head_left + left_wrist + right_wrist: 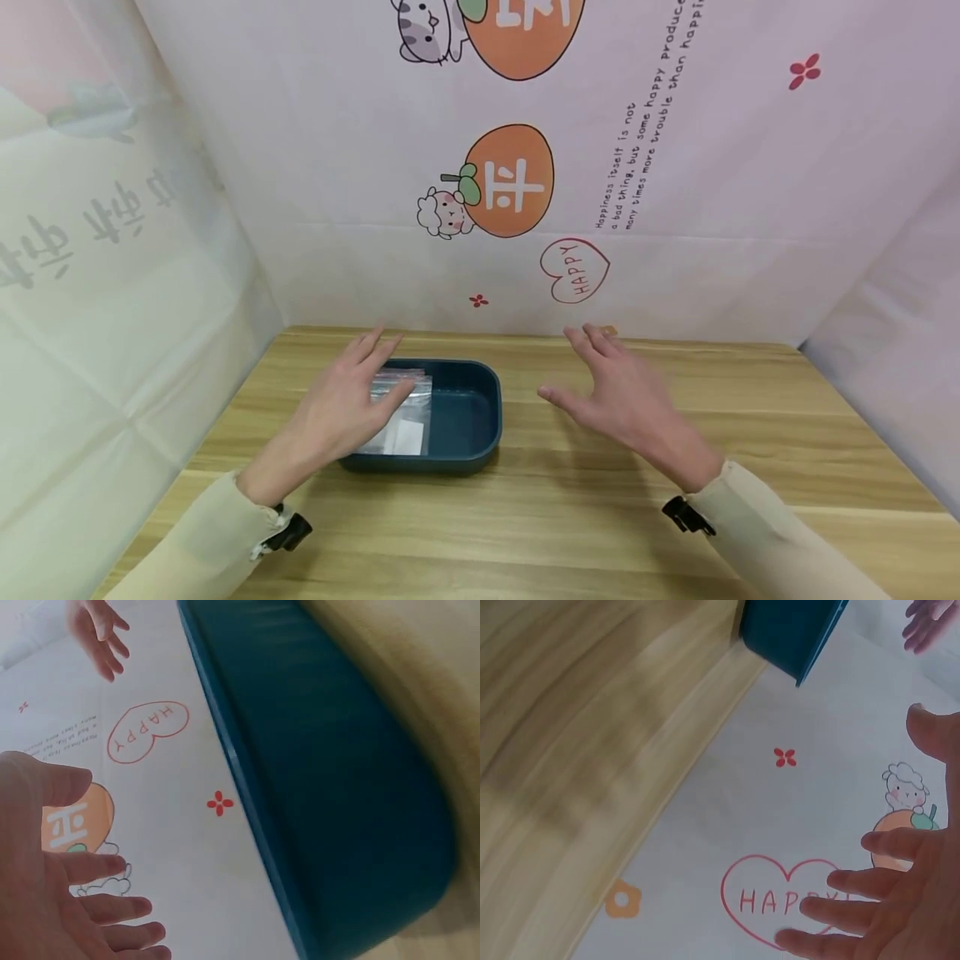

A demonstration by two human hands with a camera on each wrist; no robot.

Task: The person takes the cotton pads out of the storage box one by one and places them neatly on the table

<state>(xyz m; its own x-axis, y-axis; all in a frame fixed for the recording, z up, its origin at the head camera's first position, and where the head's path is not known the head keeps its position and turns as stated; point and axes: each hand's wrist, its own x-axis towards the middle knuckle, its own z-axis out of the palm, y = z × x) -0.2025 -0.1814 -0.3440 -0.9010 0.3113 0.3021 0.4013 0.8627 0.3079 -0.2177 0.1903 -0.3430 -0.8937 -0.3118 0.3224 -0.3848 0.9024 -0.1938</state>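
Two spread hands by a blue box

The blue box (465,421) sits on the wooden table (525,525). Clear plastic bags (422,408) lie inside the box, in its left part, with a white piece (407,437) showing in them. The left hand (337,412) is up in the air, in front of the box's left end in the head view. Its fingers are spread and its thumb sticks out. The right hand (626,396) is up in the air too, to the right of the box and well apart from it. Its fingers are spread and nearly straight, and its thumb points toward the box. Both arms have pale sleeves (780,525), and they reach in from the near side of the box. Behind the box hangs a white cloth (360,275) with a red heart (575,271) and orange fruits (510,181) on it.
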